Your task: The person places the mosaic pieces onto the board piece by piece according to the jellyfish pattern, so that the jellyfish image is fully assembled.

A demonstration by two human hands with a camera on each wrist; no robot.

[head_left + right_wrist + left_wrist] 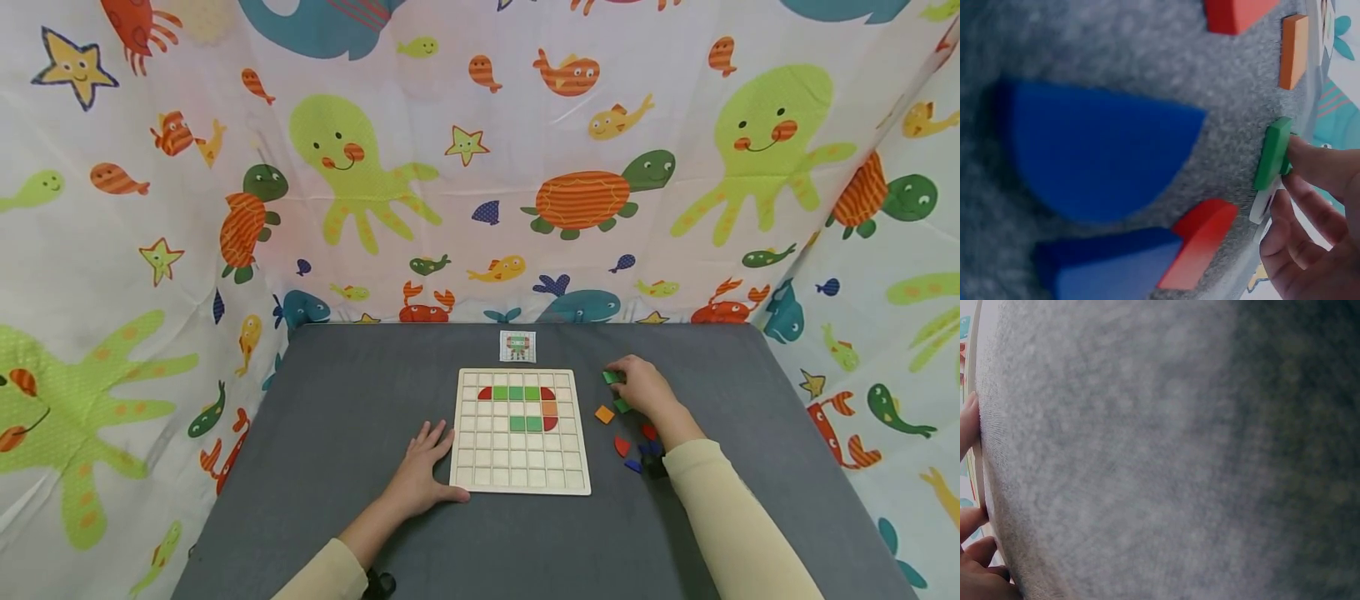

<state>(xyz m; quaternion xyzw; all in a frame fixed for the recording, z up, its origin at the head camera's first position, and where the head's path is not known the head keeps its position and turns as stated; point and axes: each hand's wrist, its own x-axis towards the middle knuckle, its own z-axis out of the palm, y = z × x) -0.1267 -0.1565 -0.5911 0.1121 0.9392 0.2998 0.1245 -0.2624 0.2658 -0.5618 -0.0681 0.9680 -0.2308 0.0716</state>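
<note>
A pale wooden grid board (491, 458) lies on the grey table, bearing several green squares (516, 392), an orange square (550, 408) and red rounded pieces (551, 423). My left hand (422, 473) rests at the board's left edge, fingers spread and thumb by the near left corner. To the right of the board, my right hand (647, 390) pinches a green square tile (612, 377) between thumb and fingers. Another green tile (1272, 153) lies just under that hand, partly covering the held one in the right wrist view.
Loose pieces lie right of the board: an orange square (604, 414), red pieces (622, 447) and blue pieces (633, 466). Behind the board is a small picture card (517, 347). A sea-animal curtain (450, 183) hangs behind the table.
</note>
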